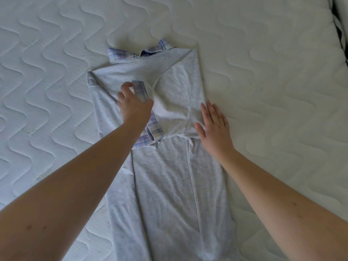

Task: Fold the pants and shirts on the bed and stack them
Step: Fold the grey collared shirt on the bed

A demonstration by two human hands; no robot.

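— Quilted mattress (263, 72), grey shirt (165, 178) lying lengthwise toward you?
— Yes. Left hand (133, 104) pinches the plaid cuff (140, 90) over its middle; right hand (214, 127) presses flat, fingers straight, on the folded edge

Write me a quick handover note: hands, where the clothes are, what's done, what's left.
Left hand: grips the plaid cuff of a sleeve folded across the shirt.
Right hand: flat and open, pressing the shirt's right edge.
Shirt: grey, plaid collar, lying lengthwise on the mattress.
Done: both sides folded inward.
Left: lay the sleeve flat, fold the length, stack. No other clothes in view.
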